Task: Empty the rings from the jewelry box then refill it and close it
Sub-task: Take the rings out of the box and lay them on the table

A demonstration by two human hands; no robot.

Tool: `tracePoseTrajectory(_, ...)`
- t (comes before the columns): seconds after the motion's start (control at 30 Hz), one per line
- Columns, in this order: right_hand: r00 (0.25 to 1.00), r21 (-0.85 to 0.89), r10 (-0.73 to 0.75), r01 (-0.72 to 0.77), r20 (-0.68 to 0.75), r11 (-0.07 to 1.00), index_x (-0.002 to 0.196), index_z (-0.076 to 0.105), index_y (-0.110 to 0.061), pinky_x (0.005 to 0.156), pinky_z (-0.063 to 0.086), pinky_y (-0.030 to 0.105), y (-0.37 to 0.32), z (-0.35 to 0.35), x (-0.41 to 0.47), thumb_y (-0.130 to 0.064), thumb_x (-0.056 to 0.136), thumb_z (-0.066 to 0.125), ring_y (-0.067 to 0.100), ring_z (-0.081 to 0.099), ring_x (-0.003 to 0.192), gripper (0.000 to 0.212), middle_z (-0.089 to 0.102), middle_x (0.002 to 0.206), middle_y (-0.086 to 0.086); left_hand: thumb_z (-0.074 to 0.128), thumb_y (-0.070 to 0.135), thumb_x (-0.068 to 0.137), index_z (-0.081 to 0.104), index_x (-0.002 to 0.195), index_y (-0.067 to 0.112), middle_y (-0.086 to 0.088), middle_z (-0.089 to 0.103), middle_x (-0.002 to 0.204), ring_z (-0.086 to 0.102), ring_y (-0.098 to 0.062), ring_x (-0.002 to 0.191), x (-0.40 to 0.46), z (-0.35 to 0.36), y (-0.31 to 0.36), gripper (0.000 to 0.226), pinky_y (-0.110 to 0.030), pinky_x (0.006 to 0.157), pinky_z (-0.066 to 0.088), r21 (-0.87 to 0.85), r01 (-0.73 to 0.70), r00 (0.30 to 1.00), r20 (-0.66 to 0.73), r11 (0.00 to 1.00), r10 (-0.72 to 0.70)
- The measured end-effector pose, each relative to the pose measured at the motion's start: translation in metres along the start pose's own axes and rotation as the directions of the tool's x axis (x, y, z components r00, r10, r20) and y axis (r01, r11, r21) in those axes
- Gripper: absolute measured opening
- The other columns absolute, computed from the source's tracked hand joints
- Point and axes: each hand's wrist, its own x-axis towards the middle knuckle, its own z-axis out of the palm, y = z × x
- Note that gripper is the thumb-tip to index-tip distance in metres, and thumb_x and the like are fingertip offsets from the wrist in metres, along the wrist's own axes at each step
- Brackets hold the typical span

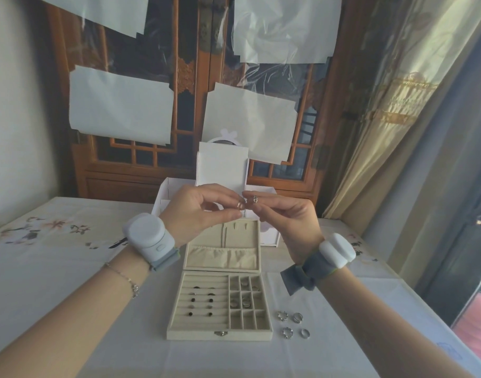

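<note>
Head view: my left hand and right hand are raised together above the box, fingertips almost meeting. My left thumb and forefinger are pinched on a small ring; my right fingers are pinched on a second ring, just beside the first. Both hands cover the top edge of the lid.

The box sits on the table at 6 o'clock from my hands, open, its long axis running left to right, clasp toward me and lid swung away toward 12 o'clock. The slotted rows on its left side hold several rings; the square cells on the right hold a few more, though I cannot count them surely.

At 3 o'clock from the box, four loose rings lie on the cloth in a rough square, near the box but not touching it. Behind the lid, at 12 o'clock, stands a white organiser, partly hidden by my hands. A white band sits on my left wrist, another on my right, and a thin bracelet crosses my left forearm. A curtain hangs at 2 o'clock.
</note>
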Motion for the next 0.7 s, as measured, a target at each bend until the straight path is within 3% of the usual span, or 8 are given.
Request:
tracePoseTrajectory(0.17, 1.000, 0.031, 0.001, -0.001, -0.005, 1.000, 0.083, 0.072, 0.004, 0.077, 0.054, 0.020, 0.002, -0.004, -0.001, 0.010, 0.079, 0.064, 0.017, 0.070, 0.095, 0.010, 0.075, 0.096, 0.006, 0.076, 0.006, 0.073, 0.076, 0.082, 0.019, 0.012, 0.073, 0.094, 0.067, -0.009, 0.090, 0.003, 0.005, 0.001, 0.015, -0.014, 0.077, 0.051, 0.045, -0.035, 0.999, -0.002, 0.998, 0.035)
tracePoseTrajectory(0.4, 1.000, 0.007, -0.003, 0.003, -0.022, 1.000, 0.096, 0.068, 0.012, 0.076, 0.055, 0.020, 0.005, -0.012, -0.003, 0.010, 0.079, 0.065, 0.017, 0.070, 0.096, 0.018, 0.074, 0.099, 0.009, 0.075, 0.007, 0.074, 0.076, 0.082, 0.017, 0.009, 0.074, 0.093, 0.067, -0.007, 0.088, 0.006, 0.011, -0.002, 0.013, -0.011, 0.075, 0.050, 0.041, -0.048, 0.999, -0.016, 0.998, 0.048)
tracePoseTrajectory(0.6, 0.997, -0.082, 0.025, -0.032, -0.076, 0.996, 0.086, 0.074, -0.001, 0.061, 0.049, 0.019, 0.015, -0.027, -0.006, -0.003, 0.081, 0.068, 0.016, 0.068, 0.084, 0.008, 0.075, 0.091, 0.012, 0.073, 0.029, 0.069, 0.077, 0.079, 0.019, -0.001, 0.075, 0.087, 0.068, -0.015, 0.083, 0.012, 0.026, -0.013, 0.015, -0.027, 0.081, 0.054, -0.024, 0.035, 0.999, -0.014, 0.999, -0.036)
tracePoseTrajectory(0.7, 0.995, -0.121, 0.049, -0.059, -0.085, 0.991, 0.083, 0.075, -0.003, 0.059, 0.048, 0.020, 0.021, -0.035, -0.010, -0.008, 0.082, 0.068, 0.014, 0.066, 0.077, 0.009, 0.075, 0.081, 0.006, 0.073, 0.025, 0.075, 0.076, 0.081, 0.016, -0.008, 0.074, 0.085, 0.064, -0.008, 0.075, 0.015, 0.033, -0.020, 0.011, -0.026, 0.081, 0.052, 0.014, 0.106, 0.994, 0.009, 0.994, -0.106)
